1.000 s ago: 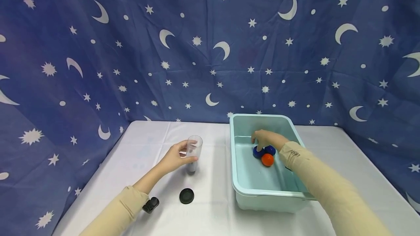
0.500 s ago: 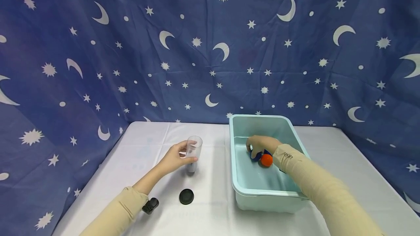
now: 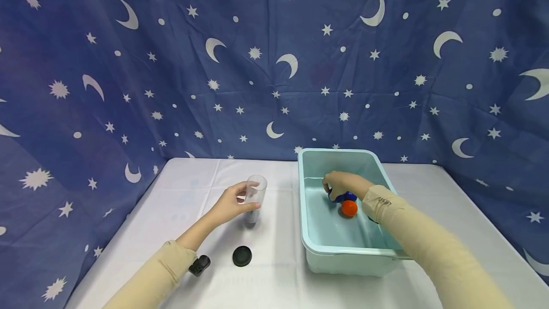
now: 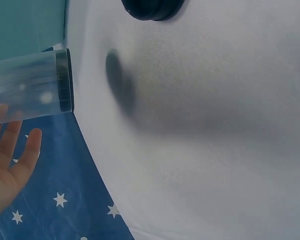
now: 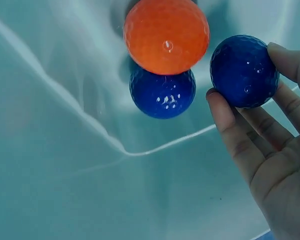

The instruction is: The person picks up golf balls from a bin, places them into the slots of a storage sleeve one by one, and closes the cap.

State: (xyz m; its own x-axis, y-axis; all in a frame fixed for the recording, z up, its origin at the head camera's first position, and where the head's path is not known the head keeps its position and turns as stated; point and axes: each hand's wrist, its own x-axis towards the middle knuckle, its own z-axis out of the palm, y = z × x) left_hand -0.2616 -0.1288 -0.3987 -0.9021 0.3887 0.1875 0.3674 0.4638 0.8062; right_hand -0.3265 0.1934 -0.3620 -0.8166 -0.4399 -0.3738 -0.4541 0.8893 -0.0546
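My left hand (image 3: 229,205) holds a clear plastic tube (image 3: 256,195) upright over the table, thumb and fingers on either side of it. In the left wrist view the tube (image 4: 27,87) has a dark band at its bottom end, and its shadow falls on the cloth. Inside the teal bin, my right hand (image 3: 343,183) pinches a blue golf ball (image 5: 245,71) between thumb and fingertips. Beside it lie an orange golf ball (image 5: 166,35) and a second blue golf ball (image 5: 162,95), close together on the bin's floor.
The teal bin (image 3: 304,218) stands on the right of the white table (image 3: 274,280). A black round cap (image 3: 242,256) lies in front of the tube. Under the left sleeve shows a small black device (image 3: 199,265). A blue star-patterned curtain (image 3: 266,85) hangs behind.
My right hand has shifted slightly left in the bin, and its fingers have come round a blue golf ball. The left hand keeps its hold on the tube, nearly still.
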